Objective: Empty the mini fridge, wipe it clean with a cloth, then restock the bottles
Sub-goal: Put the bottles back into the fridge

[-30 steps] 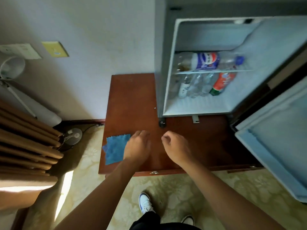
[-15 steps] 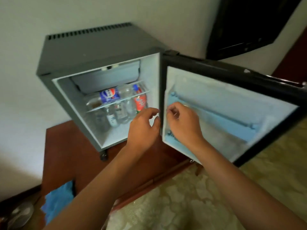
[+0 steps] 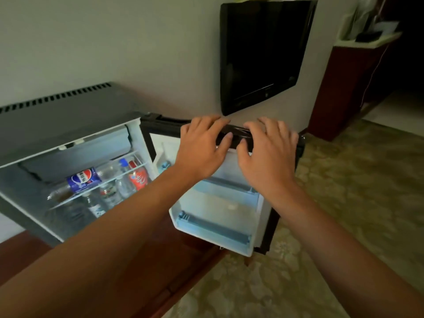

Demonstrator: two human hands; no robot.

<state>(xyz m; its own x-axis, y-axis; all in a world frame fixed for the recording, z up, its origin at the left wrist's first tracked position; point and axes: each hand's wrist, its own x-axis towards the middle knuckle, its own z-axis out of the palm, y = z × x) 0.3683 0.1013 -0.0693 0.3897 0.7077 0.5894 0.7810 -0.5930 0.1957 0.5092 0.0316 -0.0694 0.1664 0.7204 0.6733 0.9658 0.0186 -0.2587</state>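
Your fingers are spread and fairly straight on both hands, laid over the top edge of the open fridge door [image 3: 231,136]: your left hand [image 3: 202,145] rests there with its fingertips over the far side of the black edge and its thumb pointing toward the right hand, and your right hand [image 3: 268,152] lies just beside it, fingers fanned over the same edge, thumb down on the door's white inner face. Neither hand curls round anything; they press or rest flat. The mini fridge [image 3: 68,125] stands to your left on a dark red-brown cabinet [image 3: 20,253], its door swung out toward you, so the stocked compartment lies left of and below your left forearm, well apart from your fingers. On the wire shelf [image 3: 96,191] a bottle lies on its side with a blue Pepsi label [image 3: 83,180]; beside it a bottle with a red label [image 3: 138,179] whose writing is too blurred to read, and several clear bottles [image 3: 110,193] stand below. The door's pale blue racks [image 3: 213,228] sit beneath your hands. A black screen [image 3: 261,53] hangs on the wall above.
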